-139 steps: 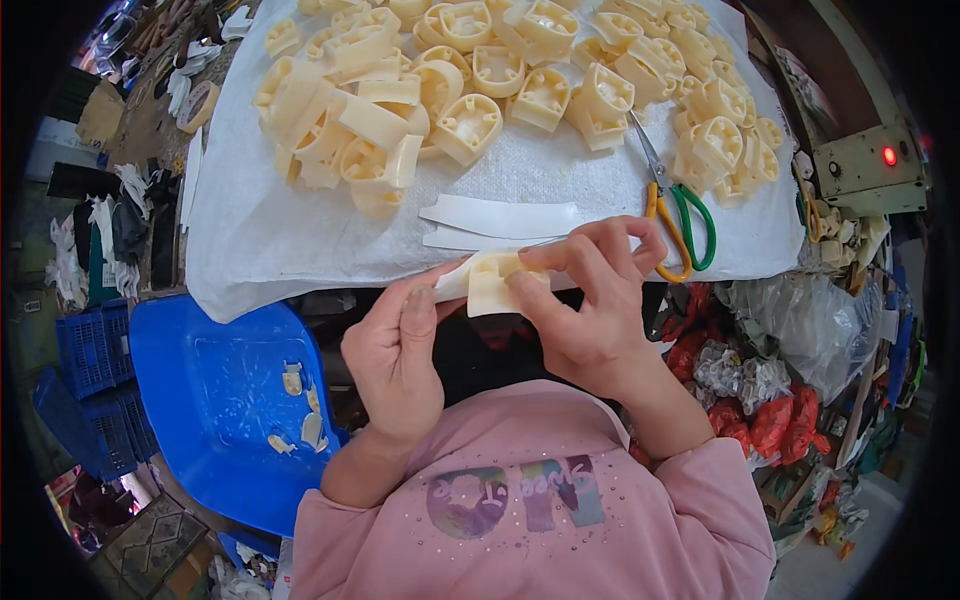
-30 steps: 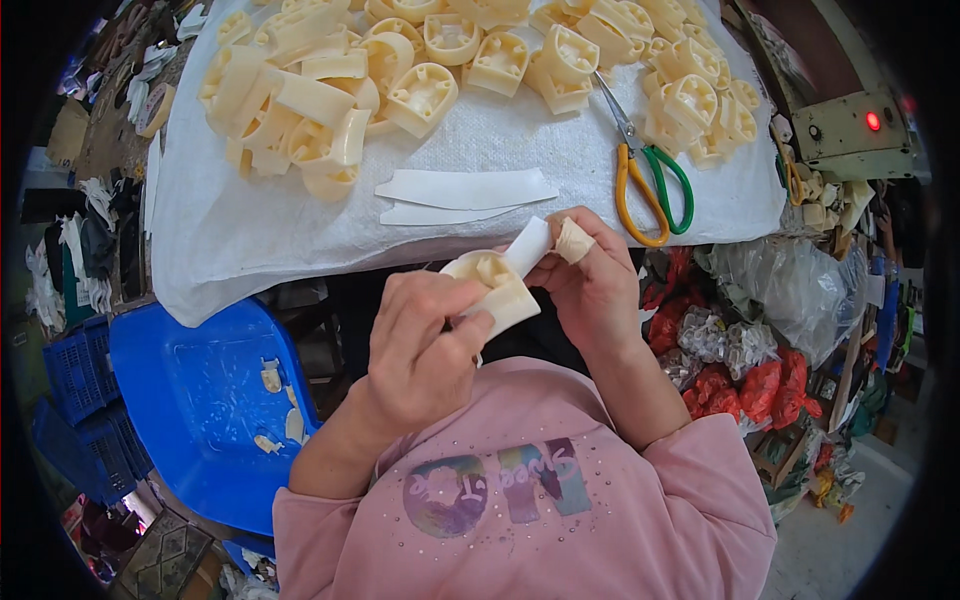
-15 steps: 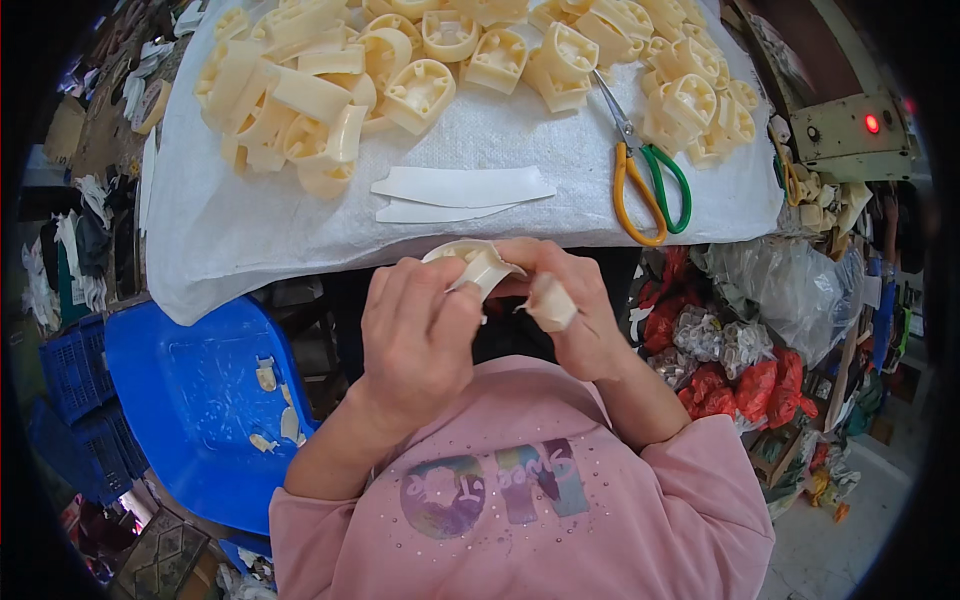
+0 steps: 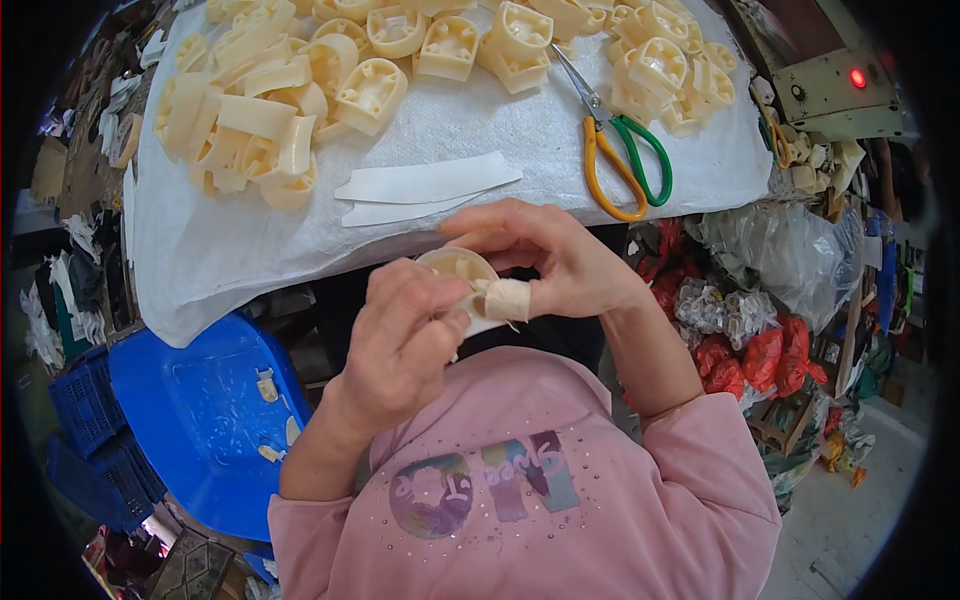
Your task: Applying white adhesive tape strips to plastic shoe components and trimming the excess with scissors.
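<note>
White cloth covers the worktop (image 4: 250, 250), with cream plastic parts (image 4: 270, 110) heaped along its far edge, white strips (image 4: 430, 182) near the front edge and scissors (image 4: 622, 160) toward the right. Below the front edge, both forearms bend inward. The left hand (image 4: 405, 340) curls closed around a cream plastic piece (image 4: 460, 268); the right hand (image 4: 550, 260) pinches tape (image 4: 505, 298) against it.

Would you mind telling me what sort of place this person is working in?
Probably a small workshop for hand assembly or finishing: a cloth-covered table heaped with cream plastic parts, scissors at hand, a blue bin below, and both hands working one part.
</note>
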Demonstrator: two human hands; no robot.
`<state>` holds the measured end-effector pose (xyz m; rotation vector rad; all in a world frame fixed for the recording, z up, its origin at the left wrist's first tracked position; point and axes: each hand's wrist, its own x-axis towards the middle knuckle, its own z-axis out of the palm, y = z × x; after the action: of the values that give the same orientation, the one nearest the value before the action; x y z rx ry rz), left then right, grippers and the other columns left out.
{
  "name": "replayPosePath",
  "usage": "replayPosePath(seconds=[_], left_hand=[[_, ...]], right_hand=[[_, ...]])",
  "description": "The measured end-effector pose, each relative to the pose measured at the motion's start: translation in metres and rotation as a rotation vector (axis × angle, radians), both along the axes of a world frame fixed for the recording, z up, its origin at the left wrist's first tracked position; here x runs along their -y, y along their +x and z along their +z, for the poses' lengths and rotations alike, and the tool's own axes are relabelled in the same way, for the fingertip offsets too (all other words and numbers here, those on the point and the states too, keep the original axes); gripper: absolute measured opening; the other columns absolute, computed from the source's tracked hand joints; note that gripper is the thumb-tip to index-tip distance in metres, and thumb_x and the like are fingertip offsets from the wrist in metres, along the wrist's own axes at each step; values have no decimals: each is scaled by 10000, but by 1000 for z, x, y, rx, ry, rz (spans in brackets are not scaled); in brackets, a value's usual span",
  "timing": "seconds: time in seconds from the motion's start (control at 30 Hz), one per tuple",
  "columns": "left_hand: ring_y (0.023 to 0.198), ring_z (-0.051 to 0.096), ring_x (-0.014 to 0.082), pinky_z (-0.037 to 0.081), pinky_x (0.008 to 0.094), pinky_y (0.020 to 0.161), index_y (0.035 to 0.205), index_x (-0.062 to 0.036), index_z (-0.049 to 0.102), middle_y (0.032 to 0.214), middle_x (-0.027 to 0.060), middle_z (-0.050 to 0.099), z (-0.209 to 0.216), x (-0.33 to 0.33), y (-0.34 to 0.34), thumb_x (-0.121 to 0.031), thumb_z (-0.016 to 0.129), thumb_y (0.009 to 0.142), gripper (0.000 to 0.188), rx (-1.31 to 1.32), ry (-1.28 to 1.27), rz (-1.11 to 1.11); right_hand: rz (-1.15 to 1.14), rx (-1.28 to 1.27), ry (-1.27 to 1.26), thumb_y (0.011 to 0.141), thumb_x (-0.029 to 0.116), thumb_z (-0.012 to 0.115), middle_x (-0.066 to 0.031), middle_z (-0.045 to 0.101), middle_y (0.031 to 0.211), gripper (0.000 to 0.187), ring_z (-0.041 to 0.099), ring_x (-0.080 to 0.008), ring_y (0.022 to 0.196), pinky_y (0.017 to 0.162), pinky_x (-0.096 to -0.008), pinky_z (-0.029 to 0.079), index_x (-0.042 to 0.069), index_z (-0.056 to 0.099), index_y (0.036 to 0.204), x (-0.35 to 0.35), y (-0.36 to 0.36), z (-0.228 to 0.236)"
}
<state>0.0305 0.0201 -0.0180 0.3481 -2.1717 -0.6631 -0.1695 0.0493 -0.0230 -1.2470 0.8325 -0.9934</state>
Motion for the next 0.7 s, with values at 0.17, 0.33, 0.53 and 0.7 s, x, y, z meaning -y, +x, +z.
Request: replayPosePath(seconds=[0.17,0.33,0.53,0.7], left_hand=[[750,560,238,447,296,644,893,-20,518,925,163,580,-5,-2,2,89,616,763,196,9,159,82],[848,541,138,449,260,714,928,-11,541,965,141,588,-11,-2,1,-42,618,851,113,-221,500,131],[898,549,128,437,269,805,934,-5,518,1006,136,600,-6,-10,-11,-68,654,831,181,-342,923,84],[903,553,113,453,267,802,936,-1,529,1025,128,608,-5,-7,-12,-58,644,841,161,-342,1007,91]], right_hand=[[-107,-152,40,916,187,544,-82,651,989,484,592,-102,773,645,-234,504,86,385,1362,0,6,-4],[-297,87,-22,895,169,559,-116,605,1078,442,552,-161,951,754,-264,485,109,451,1320,-3,8,-5],[-358,-343,-356,774,43,585,-96,496,1029,201,427,-240,998,919,-366,334,64,556,971,-4,20,-2],[-345,48,-81,870,103,535,-68,462,972,71,427,-198,966,902,-325,342,66,542,930,-4,23,-4]])
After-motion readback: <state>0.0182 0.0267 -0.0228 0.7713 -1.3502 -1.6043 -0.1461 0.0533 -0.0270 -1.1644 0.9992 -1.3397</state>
